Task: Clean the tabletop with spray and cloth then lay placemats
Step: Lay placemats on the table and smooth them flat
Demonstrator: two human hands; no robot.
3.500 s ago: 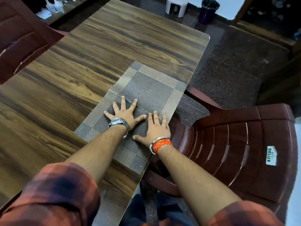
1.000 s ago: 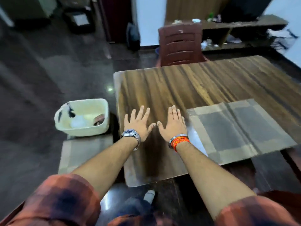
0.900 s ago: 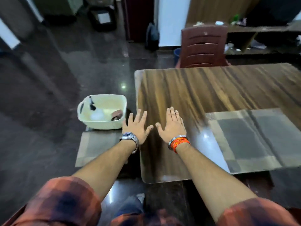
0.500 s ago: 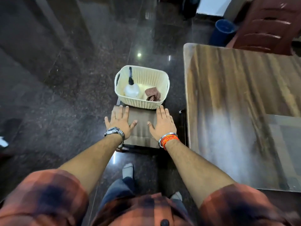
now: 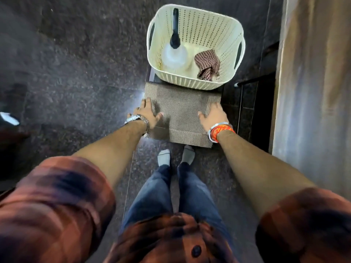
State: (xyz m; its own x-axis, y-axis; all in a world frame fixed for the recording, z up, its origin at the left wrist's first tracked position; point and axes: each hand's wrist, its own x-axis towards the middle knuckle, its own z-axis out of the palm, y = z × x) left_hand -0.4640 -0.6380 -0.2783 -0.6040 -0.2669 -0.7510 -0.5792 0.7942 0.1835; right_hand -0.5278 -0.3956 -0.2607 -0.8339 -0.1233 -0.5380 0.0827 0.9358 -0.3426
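Note:
A grey-brown woven placemat lies flat on a low dark stand on the floor, just in front of my feet. My left hand rests on its left edge with the thumb spread onto the mat. At the right edge sits my right hand, thumb pointing inward. Both hands have their fingers apart and the mat is not lifted. Behind the mat stands a cream basket holding a clear spray bottle with a black nozzle and a checked cloth. The wooden table runs along the right side of the view.
Dark speckled stone floor surrounds the stand. My socked feet stand right at the mat's near edge. A dark table leg or frame shows between the basket and the table.
I turned from the table, where one placemat lies, to look down at the floor stand. My hands dropped and spread apart onto the side edges of the second mat.

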